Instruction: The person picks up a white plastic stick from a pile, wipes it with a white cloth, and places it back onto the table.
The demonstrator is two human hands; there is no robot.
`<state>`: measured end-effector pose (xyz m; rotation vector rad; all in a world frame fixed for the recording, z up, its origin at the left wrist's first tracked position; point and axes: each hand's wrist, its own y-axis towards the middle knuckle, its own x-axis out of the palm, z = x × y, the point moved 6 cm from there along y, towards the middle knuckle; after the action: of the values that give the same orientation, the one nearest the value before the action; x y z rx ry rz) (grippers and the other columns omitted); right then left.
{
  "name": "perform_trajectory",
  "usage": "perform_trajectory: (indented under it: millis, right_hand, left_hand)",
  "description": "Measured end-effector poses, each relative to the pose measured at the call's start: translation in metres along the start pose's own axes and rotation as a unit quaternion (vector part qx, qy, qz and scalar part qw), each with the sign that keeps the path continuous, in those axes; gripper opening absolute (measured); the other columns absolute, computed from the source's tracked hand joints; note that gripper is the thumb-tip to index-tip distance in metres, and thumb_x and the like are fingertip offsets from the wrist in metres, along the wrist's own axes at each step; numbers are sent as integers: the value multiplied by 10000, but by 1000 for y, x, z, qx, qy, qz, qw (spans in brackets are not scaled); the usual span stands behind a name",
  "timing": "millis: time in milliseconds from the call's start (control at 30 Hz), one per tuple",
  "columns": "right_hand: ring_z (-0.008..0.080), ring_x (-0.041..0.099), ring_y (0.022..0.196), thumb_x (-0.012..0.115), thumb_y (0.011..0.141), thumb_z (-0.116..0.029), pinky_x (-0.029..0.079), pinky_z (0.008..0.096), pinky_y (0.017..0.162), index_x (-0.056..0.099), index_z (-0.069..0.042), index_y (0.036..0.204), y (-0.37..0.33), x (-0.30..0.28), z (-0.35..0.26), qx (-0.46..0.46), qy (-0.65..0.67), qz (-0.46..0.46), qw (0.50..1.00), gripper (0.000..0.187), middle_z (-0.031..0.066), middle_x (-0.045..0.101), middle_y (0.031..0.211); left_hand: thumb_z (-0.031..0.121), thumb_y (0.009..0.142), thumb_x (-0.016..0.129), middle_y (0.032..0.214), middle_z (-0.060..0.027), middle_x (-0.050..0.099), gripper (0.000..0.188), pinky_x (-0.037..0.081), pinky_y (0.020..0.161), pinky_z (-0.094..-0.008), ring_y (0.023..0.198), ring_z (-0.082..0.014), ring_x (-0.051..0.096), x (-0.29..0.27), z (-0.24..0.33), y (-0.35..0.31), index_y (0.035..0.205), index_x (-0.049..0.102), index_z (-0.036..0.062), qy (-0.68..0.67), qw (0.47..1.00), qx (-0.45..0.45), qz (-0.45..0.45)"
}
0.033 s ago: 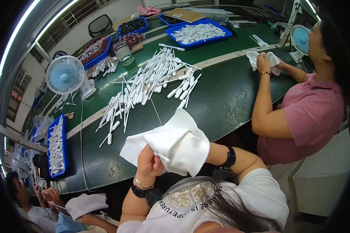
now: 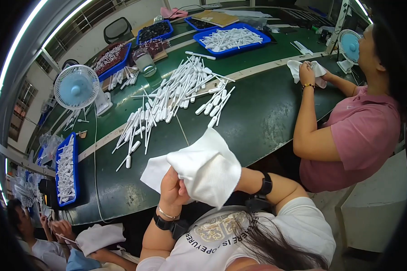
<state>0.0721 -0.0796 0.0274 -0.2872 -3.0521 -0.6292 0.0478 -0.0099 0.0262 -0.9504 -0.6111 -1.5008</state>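
Observation:
A white cloth [image 2: 210,167] is bunched up in front of me, above the near edge of the dark green table [image 2: 267,117]. My left hand [image 2: 172,186] grips it from below with curled fingers. The cloth drapes over my right hand and hides its fingers; only the right forearm [image 2: 251,181] shows behind it. Whether anything lies inside the folds is hidden. Just beyond the cloth, a heap of white plastic sticks [image 2: 178,90] with thicker oval ends spreads over the table. One stick [image 2: 212,121] lies close to the cloth's upper corner.
Blue trays of similar sticks stand at the far side [image 2: 264,37] and the left [image 2: 76,180]. A fan [image 2: 77,88] and a clear jar [image 2: 144,63] are at the far left. A co-worker [image 2: 357,122] on the right and another person [image 2: 45,246] at lower left handle white cloths.
The cloth's right part and my right forearm have shifted slightly left, and its top corner sits a little lower. My left hand keeps its grip.

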Motion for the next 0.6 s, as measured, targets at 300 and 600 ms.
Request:
perform_trajectory:
  millis: [300, 600]
  right_hand:
    - [194, 511, 954, 547, 804, -172, 403, 298, 857, 440, -61, 1143, -5, -24, 15, -8, -262, 294, 919, 373, 94, 497, 1072]
    - [173, 522, 866, 533, 813, -182, 452, 290, 717, 514, -78, 990, 7, -40, 74, -69, 58, 380, 921, 207, 63, 524, 949]
  left_hand:
    - [107, 893, 418, 775, -30, 534, 173, 384, 545, -178, 642, -64, 476, -29, 26, -13, 994, 514, 3, 418, 874, 180, 172]
    - [69, 848, 514, 757, -1, 498, 82, 343, 565, -176, 631, -56, 420, 30, 54, 5, 844, 557, 0, 571, 740, 355, 29]
